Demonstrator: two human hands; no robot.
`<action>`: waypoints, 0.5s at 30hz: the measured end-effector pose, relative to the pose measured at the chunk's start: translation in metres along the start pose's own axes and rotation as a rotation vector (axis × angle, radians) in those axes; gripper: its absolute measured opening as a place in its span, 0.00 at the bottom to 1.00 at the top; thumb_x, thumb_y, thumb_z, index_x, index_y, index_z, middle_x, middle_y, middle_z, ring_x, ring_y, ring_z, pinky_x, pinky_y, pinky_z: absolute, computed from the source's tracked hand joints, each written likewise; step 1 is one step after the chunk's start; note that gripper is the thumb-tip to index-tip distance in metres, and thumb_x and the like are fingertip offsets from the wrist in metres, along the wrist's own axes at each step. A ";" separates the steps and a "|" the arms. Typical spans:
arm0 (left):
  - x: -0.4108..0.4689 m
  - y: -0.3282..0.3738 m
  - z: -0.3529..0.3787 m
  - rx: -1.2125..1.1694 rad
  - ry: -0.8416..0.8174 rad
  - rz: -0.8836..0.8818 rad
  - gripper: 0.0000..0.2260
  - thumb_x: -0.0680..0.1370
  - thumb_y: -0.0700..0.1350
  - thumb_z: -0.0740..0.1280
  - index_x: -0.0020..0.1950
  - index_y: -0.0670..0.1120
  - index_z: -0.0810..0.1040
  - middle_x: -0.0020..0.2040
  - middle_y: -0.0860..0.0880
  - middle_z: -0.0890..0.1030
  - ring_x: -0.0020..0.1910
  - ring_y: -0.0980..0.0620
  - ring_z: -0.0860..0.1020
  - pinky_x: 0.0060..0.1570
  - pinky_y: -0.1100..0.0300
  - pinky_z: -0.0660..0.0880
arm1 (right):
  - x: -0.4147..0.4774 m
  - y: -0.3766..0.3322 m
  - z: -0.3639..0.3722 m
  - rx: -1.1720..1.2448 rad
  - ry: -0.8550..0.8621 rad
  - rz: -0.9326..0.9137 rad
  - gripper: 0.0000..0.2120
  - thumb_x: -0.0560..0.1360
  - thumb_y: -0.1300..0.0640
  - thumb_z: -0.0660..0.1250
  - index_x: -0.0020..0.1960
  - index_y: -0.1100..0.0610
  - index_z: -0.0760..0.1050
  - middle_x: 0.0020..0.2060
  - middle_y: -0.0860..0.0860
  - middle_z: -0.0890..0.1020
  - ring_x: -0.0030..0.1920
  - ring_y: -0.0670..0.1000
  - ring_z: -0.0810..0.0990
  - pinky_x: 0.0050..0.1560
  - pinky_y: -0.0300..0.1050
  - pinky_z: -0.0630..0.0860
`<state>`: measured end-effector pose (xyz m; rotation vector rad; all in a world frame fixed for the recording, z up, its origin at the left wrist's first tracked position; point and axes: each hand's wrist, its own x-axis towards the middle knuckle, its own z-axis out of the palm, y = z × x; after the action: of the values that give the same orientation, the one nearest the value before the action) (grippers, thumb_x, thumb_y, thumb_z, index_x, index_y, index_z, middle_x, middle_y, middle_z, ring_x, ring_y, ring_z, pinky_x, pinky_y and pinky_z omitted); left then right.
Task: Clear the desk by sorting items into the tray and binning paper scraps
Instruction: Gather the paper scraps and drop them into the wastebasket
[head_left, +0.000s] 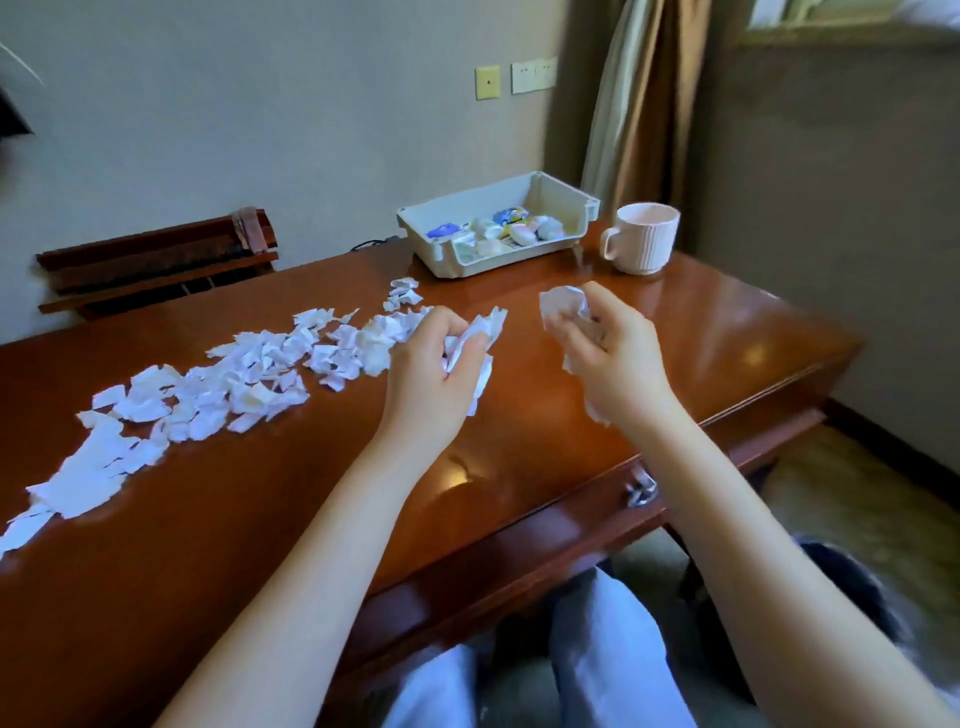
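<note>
Left hand (436, 358) hovers over the middle of the bench (701, 338), fingers curled round a bunch of white scraps (483, 332). Torn edges poke out up and to the right of the fist, and a strip hangs below the palm. Right hand (618, 358), just beside it but not touching, grips a crumpled wad (563, 304) of paper. The wad bulges out above the fingers on the tray side, and more paper shows under the heel of the hand.

The glossy brown bench fills most of the view. Across it runs a trail of torn paper (234, 384), its long axis slanting from the near left edge up and to the right, where it meets the left hand. The broadest pieces lie at the near left end, small bits crowd the middle, and a small cluster sits past the far end, toward the tray.

The off-white tray (441, 260) stands at the far side of the bench, beyond both hands, its low open front turned toward the person. Just right of it a pink ribbed mug (644, 239) stands upright, handle toward the tray. Inside the tray lie a yellow and blue toy car (510, 214), a blue item (444, 230) and several pale pieces too small to tell. A metal drawer pull (641, 491) shows on the bench front, beside the right forearm.
</note>
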<state>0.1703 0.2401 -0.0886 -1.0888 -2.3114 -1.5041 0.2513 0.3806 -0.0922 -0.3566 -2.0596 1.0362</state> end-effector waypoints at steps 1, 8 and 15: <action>0.001 0.008 0.015 -0.040 -0.019 0.012 0.09 0.80 0.43 0.62 0.43 0.38 0.72 0.29 0.55 0.72 0.31 0.61 0.74 0.28 0.71 0.67 | -0.002 0.008 -0.014 -0.018 0.025 0.011 0.15 0.77 0.60 0.64 0.36 0.62 0.62 0.26 0.48 0.66 0.25 0.38 0.72 0.25 0.30 0.62; -0.002 0.054 0.120 -0.243 -0.214 0.069 0.12 0.80 0.45 0.62 0.39 0.41 0.70 0.30 0.52 0.76 0.26 0.55 0.76 0.24 0.70 0.68 | -0.022 0.064 -0.105 -0.108 0.206 0.110 0.16 0.77 0.58 0.64 0.35 0.59 0.61 0.25 0.46 0.64 0.25 0.39 0.69 0.26 0.28 0.63; -0.024 0.087 0.217 -0.282 -0.407 0.164 0.07 0.80 0.45 0.62 0.43 0.46 0.70 0.34 0.57 0.72 0.36 0.65 0.75 0.28 0.74 0.70 | -0.051 0.125 -0.181 -0.155 0.359 0.254 0.22 0.77 0.59 0.64 0.31 0.51 0.55 0.24 0.45 0.61 0.22 0.40 0.66 0.25 0.29 0.60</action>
<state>0.2949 0.4323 -0.1405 -1.7584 -2.2142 -1.7100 0.4091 0.5305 -0.1508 -0.8391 -1.8012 0.8827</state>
